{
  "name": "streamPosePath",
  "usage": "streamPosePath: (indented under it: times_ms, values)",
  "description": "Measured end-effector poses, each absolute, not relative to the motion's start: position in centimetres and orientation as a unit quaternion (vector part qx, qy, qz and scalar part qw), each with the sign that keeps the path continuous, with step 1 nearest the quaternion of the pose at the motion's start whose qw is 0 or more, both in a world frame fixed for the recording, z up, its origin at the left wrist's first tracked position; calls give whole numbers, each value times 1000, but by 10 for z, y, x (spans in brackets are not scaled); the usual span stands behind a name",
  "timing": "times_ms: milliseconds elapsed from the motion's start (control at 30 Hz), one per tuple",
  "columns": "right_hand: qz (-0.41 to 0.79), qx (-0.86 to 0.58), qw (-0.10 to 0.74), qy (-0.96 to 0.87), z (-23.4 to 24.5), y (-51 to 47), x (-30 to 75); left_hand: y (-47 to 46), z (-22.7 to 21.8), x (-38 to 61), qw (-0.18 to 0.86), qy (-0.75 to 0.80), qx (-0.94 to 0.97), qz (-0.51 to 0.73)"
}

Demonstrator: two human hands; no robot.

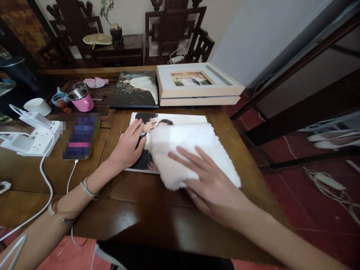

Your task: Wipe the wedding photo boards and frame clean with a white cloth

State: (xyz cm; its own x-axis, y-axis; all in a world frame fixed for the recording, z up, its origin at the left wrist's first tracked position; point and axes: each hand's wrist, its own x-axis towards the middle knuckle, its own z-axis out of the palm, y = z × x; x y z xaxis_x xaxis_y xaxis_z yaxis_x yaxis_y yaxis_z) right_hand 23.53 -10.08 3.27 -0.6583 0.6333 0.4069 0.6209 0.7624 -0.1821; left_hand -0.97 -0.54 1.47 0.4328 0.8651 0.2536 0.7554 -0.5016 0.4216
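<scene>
A printed photo panel of two people [146,122] lies flat on the wooden table. My left hand [129,144] rests on its left part, fingers stretched out, holding nothing. A fluffy white cloth [180,138] covers much of the panel's right side and hangs past its near edge. My right hand [209,180] presses on this cloth from above, its fingers spread over the top and its thumb side at the near edge, keeping hold of the cloth. The middle and lower right of the panel are hidden beneath the cloth.
Behind lie a dark photo panel [136,90] and stacked pale wooden frames [191,92]. To the left are a phone [81,137] on a cable, a white power strip [39,138], a pink mug [82,100] and a white cup [38,107]. The table's right edge borders red floor tiles.
</scene>
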Motion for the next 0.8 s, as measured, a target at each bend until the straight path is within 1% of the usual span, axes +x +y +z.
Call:
streamPosePath:
  times_ms: [100,200,367,567,700,800]
  values:
    - [34,-313,241,-918,31,-112,237,2,13,-10,122,485,837,222]
    - [46,-316,221,-922,36,-106,241,0,14,-12,123,486,837,221]
    - [16,-356,206,-911,47,-79,242,-17,24,-20,122,485,837,221]
    - [-7,-402,205,-892,44,-56,240,-31,26,-21,126,488,837,212]
    - [-20,-412,196,-890,46,-64,234,-28,26,-20,126,487,837,215]
    - [-12,-393,189,-900,48,-81,228,-21,25,-18,126,491,835,216]
